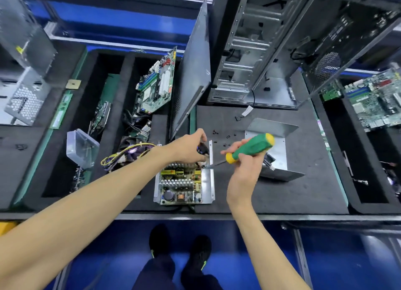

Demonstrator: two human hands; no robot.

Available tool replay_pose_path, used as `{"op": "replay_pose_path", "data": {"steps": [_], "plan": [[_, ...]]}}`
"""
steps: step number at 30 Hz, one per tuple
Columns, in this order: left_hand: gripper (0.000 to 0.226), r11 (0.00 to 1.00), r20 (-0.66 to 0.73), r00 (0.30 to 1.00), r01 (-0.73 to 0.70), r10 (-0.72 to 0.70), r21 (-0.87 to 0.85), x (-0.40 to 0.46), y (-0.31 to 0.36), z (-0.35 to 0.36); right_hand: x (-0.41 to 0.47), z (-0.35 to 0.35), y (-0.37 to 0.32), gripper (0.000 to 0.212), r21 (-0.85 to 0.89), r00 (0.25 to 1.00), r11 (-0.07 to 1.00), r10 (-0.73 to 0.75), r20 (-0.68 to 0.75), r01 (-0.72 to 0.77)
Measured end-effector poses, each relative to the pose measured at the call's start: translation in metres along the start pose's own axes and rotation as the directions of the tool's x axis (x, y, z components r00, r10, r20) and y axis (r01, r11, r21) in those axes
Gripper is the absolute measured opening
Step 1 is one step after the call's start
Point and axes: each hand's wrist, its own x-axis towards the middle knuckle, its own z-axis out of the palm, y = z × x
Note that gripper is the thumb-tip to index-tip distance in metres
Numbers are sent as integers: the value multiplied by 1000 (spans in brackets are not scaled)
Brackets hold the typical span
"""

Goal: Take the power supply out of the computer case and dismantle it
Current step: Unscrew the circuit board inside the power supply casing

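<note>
Both hands work over one opened supply (184,182): right hand (243,166) closed around one screwdriver (249,148), left hand (191,147) pinching a dark part at its far end.

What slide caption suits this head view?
Right hand drives a screwdriver into the opened power supply; left hand steadies it.

Bare metal cover (273,157); glossy plastic screwdriver handle (253,148).
</note>
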Motion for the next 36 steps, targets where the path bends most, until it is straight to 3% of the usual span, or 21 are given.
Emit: {"op": "replay_pose_path", "data": {"steps": [3,6,8,11,15,18,22,27,29,32,34,36], "plan": [[36,998,-60,997,-45,48,54,9,7,5,17,-2,-9,16,48,977,991,132,-170,-125],[19,999,-48,998,-33,32,-32,14,8,5,22,-1,-5,3,-67,964,972,214,-156,-226],[14,1000,-38,999,8,-8,-4,15,4,3,19,2,-1,9,-86,964,966,234,-124,-245],[13,992,-12,999,42,-41,119,17,-3,-5,16,7,0,13,-133,975,972,177,-132,-195],[9,966,78,995,-76,58,247,22,-3,-15,17,8,-6,27,-230,986,968,60,-154,-95],[19,937,124,987,-139,104,322,24,-1,-15,15,11,-13,10,-281,995,959,19,-98,-46],[20,961,168,982,-123,83,248,30,-2,-4,8,17,-15,5,-288,996,957,-44,-75,21],[14,990,228,963,-144,141,-4,30,-9,-9,0,21,-14,12,-200,973,972,-160,-166,126],[8,989,201,968,-146,151,-39,29,-13,-9,-4,21,-12,12,-194,963,961,-225,-146,195],[24,989,136,980,-146,144,2,30,-15,1,-10,22,-11,19,-195,950,940,-301,-79,281],[22,991,133,983,-130,125,30,32,-13,6,-12,20,-9,13,-235,964,938,-265,-16,254],[36,993,153,982,-114,113,1,36,-13,4,-13,17,-5,9,-378,990,915,-129,64,143]]}}
